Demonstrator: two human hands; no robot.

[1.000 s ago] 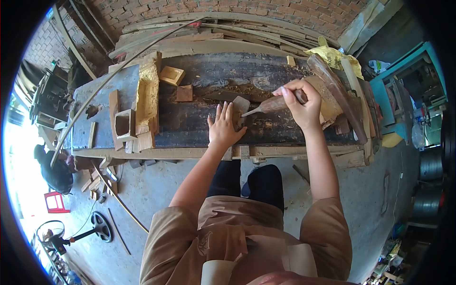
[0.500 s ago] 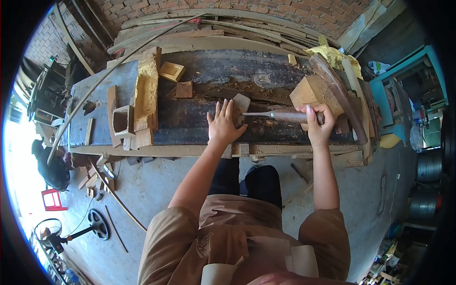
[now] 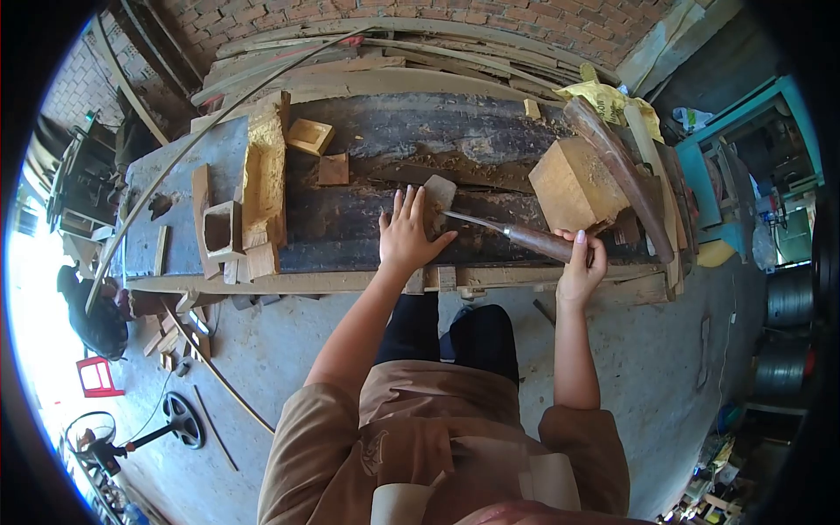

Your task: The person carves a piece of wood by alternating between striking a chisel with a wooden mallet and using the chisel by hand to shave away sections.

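My right hand point(image 3: 581, 268) is closed around the end of a chisel's dark wooden handle. The chisel point(image 3: 535, 242) slants to the upper left, its slim metal blade ending at a grey block point(image 3: 440, 191) that looks like a sharpening stone. My left hand point(image 3: 409, 229) lies flat with fingers stretched and thumb apart, overlapping the left side of that block. Both are over the dark, worn wooden bench point(image 3: 332, 229). Right of the blade stands a large angular wood block point(image 3: 573, 184).
Left on the bench are a hollowed wood piece point(image 3: 264, 188), a square wooden box point(image 3: 222, 231) and a shallow wooden tray point(image 3: 311, 136). A thick curved wooden piece point(image 3: 617, 171) leans at the right. A fan point(image 3: 182, 418) and red stool point(image 3: 99, 376) stand on the floor.
My right hand has moved down toward the bench's near edge, so the chisel now slants instead of lying level. My left hand stays beside the grey block.
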